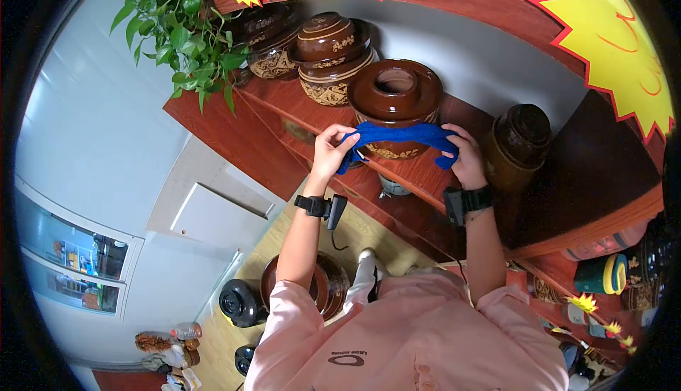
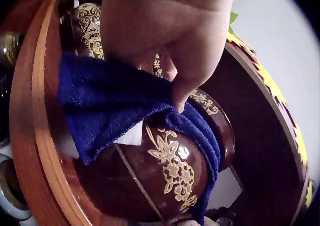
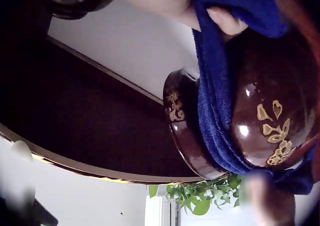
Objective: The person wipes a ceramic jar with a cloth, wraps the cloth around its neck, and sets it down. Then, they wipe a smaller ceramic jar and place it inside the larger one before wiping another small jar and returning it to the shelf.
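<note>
Head view: blue cloth (image 1: 401, 134) hides part of the brown jar's (image 1: 394, 109) belly. Arms reach forward, one hand each side of the jar. Left hand (image 1: 332, 151) pinches one cloth end between thumb and fingers; right hand (image 1: 466, 158) pinches the other. Cloth bunched into a long strip, spans the jar front below the wide rim, ends drooping. Jar on reddish wooden shelf (image 1: 420, 178).

Left wrist view: left hand cut off at top, some fingers hidden behind cloth; thumb presses down on it. Right hand barely in, cut off at bottom edge. Cloth fuzzy, folded, flap hanging over jar; tan flower pattern below.

Right wrist view: left hand blurred, its finger state can't tell here. Right hand partly covered by cloth, one fingertip poking out.
</note>
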{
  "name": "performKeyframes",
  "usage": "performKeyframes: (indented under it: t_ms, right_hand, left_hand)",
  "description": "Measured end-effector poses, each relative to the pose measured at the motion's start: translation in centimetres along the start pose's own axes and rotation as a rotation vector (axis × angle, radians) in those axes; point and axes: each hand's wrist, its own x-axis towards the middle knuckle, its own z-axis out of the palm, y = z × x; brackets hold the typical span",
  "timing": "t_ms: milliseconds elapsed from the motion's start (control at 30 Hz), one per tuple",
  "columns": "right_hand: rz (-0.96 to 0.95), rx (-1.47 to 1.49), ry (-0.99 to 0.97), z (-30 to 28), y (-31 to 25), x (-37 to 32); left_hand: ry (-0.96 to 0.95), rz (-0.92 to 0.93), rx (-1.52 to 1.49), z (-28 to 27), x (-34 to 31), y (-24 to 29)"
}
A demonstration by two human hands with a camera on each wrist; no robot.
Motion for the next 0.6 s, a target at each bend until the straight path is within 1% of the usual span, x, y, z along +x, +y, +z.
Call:
performKeyframes:
  t_ms: [167, 267, 400, 467, 567, 600]
  right_hand:
    - [0.028, -0.029, 0.066, -0.1, 0.2, -0.5]
    - [0.028, -0.042, 0.011, -0.3, 0.2, -0.9]
    - [0.037, -0.079, 0.053, -0.4, 0.6, -1.3]
    - [0.038, -0.085, 0.057, -1.0, 1.2, -1.4]
    - [0.009, -0.132, 0.065, -2.7, 2.8, -0.8]
    - [0.008, -0.156, 0.064, -3.1, 3.2, -0.6]
  left_hand:
    - [-0.006, -0.072, -0.107, -0.1, -0.8, -1.4]
    - [-0.005, -0.095, -0.169, 0.1, -1.4, -1.5]
    - [-0.047, -0.092, -0.128, 0.0, -1.9, -1.9]
    - [-0.087, -0.067, -0.079, -0.3, -2.1, -3.1]
    - [-0.099, -0.089, 0.025, -0.3, -2.3, -4.3]
    - [-0.098, -0.096, 0.005, -0.4, -2.3, -4.9]
